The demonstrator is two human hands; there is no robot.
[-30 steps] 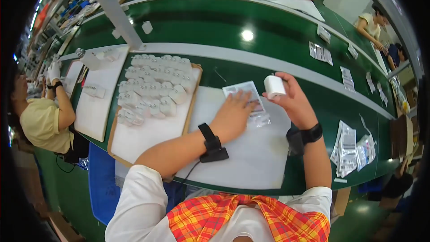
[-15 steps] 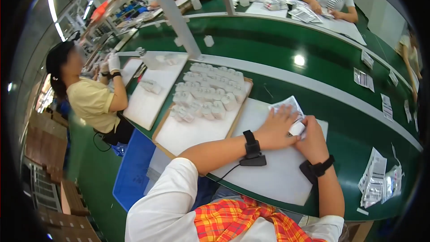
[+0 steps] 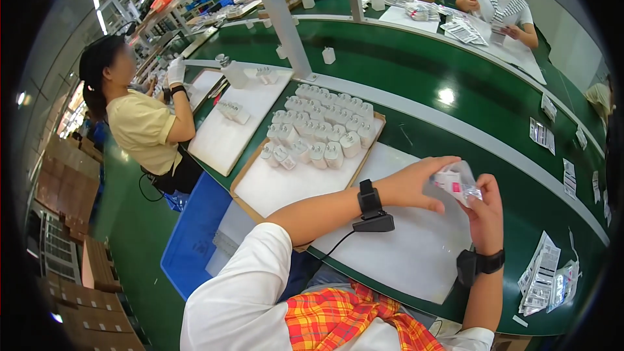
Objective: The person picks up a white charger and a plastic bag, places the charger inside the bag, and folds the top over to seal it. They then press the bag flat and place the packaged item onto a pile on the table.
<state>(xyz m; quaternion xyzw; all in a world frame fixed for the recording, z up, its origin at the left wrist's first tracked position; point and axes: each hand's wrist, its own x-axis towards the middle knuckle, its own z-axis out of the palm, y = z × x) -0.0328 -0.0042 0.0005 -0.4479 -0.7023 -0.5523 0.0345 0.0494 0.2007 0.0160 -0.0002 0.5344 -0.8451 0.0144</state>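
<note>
- Your right hand (image 3: 486, 213) has its fingers pinched on the lower right end of a clear pouch (image 3: 455, 185) with pink print, held above the right part of the white sheet (image 3: 390, 253); if that pinch slackens, the pouch could drop, as it looks like the main hold
- Your left hand (image 3: 413, 185) is spread wide, thumb and forefinger parted at the pouch's left end; I cannot tell whether they touch the film, so don't count on them as a second grip
- Tugging hard between both hands could crease or split film that thin
- I can't make out what sits inside; if it is loose, tipping an open end downward could let it slide out
- Your left forearm crosses the near corner of the board (image 3: 276, 188); a low elbow could shove it and topple the white adapters (image 3: 318, 131) standing there in rows
- The black cable (image 3: 337, 246) at your left wristband (image 3: 374, 222) could snag on a wide reach
- Flat pouches (image 3: 539, 270) lie near the edge of the bench (image 3: 520, 211); your right elbow, swinging out, could brush them off
</note>
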